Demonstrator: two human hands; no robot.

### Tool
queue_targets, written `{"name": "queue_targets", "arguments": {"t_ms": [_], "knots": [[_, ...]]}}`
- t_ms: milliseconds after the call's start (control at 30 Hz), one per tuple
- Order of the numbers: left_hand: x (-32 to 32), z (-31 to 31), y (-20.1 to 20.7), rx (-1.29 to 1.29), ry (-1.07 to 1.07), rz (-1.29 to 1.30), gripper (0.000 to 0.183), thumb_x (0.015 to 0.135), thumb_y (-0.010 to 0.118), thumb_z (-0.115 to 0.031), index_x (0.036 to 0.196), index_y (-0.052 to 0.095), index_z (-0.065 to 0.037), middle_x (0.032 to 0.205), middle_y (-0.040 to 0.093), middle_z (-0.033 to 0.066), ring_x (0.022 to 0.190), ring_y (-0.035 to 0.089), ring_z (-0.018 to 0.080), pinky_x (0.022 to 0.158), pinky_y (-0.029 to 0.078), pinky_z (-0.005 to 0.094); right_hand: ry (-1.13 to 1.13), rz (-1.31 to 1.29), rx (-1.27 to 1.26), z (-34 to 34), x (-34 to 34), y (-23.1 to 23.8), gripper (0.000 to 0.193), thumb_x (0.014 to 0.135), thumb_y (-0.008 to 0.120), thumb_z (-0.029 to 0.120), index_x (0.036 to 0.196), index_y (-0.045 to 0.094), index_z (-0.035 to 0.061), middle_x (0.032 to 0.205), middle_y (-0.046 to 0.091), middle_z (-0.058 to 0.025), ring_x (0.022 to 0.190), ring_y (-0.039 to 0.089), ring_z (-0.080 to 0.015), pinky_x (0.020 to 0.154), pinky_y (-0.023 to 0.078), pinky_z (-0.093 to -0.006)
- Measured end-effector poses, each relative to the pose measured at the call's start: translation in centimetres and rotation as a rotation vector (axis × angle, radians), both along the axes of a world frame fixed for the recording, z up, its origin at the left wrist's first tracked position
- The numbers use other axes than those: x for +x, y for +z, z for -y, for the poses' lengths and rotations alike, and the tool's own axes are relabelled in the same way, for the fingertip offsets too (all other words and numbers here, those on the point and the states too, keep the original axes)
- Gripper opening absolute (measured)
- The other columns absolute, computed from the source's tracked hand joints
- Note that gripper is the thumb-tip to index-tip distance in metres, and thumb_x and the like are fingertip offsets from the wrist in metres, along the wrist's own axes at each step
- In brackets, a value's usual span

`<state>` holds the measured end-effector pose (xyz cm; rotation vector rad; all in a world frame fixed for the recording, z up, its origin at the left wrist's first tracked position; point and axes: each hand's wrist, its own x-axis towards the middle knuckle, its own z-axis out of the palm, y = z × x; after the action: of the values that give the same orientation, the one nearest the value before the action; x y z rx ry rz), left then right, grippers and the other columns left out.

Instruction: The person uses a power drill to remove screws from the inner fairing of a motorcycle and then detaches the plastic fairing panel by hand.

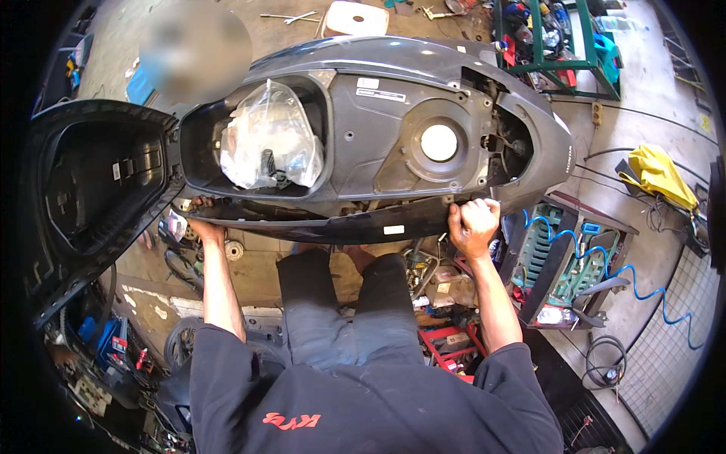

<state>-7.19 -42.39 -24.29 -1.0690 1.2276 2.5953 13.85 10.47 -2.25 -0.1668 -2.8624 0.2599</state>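
Note:
A dark scooter (pixel 359 140) stands across in front of me, its seat (pixel 64 250) swung open to the left. Both my hands are on a glossy black side panel (pixel 325 229) along its near side, and a gap shows between panel and body. My left hand (pixel 203 223) grips the panel's left end, fingers curled over the edge. At its right end my right hand (pixel 475 227) is closed on the upper edge, thumb toward me. A clear plastic bag (pixel 265 129) with small parts fills the storage compartment under the seat. The round fuel filler area (pixel 439 142) shows white in the middle.
A toolbox cart (pixel 575 257) with green trays stands at the right, a blue coiled hose (pixel 628 271) over it. Beyond are a green metal rack (pixel 563 64), a yellow cloth (pixel 658 174) and a white stool (pixel 355 19). Below lies a red tool tray (pixel 454 344).

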Motion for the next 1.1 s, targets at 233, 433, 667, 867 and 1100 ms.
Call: {"name": "queue_targets", "arguments": {"t_ms": [233,433,667,867,1100], "knots": [[-0.3,-1.2,2.1,-0.079,0.025,0.045,0.029,0.093,0.046,-0.035,0.090,0.061,-0.011,0.097,0.066,0.0097,0.095,0.062,0.0281,0.093,0.049,0.0460,-0.007,0.029,-0.010,0.0,-0.4,0.4,0.029,0.079,0.070,0.016,0.060,0.049,0.0109,0.057,0.049,-0.0048,0.058,0.050,-0.0254,0.068,0.038,-0.0394],[-2.0,-3.3,4.7,-0.198,0.168,-0.088,0.037,0.096,0.046,-0.044,0.087,0.059,-0.011,0.074,0.062,0.0059,0.081,0.060,0.0235,0.082,0.049,0.0418,-0.240,0.006,-0.038,2.2,-2.1,1.1,0.022,0.087,0.068,0.021,0.085,0.056,0.0026,0.079,0.055,-0.0138,0.079,0.055,-0.0333,0.077,0.039,-0.0432],[-0.7,-3.0,5.8,-0.211,0.185,-0.155,0.052,0.102,0.039,-0.051,0.065,0.037,-0.015,0.057,0.037,0.0009,0.059,0.041,0.0187,0.077,0.041,0.0380,-0.367,0.134,-0.137,3.5,-2.4,0.7,0.037,0.090,0.067,0.033,0.087,0.056,-0.0025,0.080,0.060,-0.0238,0.074,0.051,-0.0421,0.074,0.040,-0.0462],[-0.5,-2.1,5.2,-0.177,0.175,-0.261,0.051,0.103,0.036,-0.045,0.064,0.036,-0.013,0.055,0.032,0.0014,0.057,0.037,0.0182,0.073,0.039,0.0375,-0.427,0.135,-0.116,3.4,-1.8,-0.4,0.046,0.087,0.067,0.035,0.104,0.059,-0.0064,0.082,0.061,-0.0256,0.081,0.052,-0.0396,0.076,0.043,-0.0480],[-0.1,-1.9,5.2,-0.118,0.204,-0.260,0.050,0.104,0.039,-0.045,0.065,0.035,-0.014,0.054,0.031,0.0019,0.057,0.036,0.0180,0.069,0.037,0.0346,-0.449,0.085,-0.131,3.2,-1.7,-1.4,0.041,0.081,0.065,0.032,0.099,0.059,-0.0048,0.081,0.058,-0.0249,0.082,0.051,-0.0399,0.076,0.043,-0.0487]]}}
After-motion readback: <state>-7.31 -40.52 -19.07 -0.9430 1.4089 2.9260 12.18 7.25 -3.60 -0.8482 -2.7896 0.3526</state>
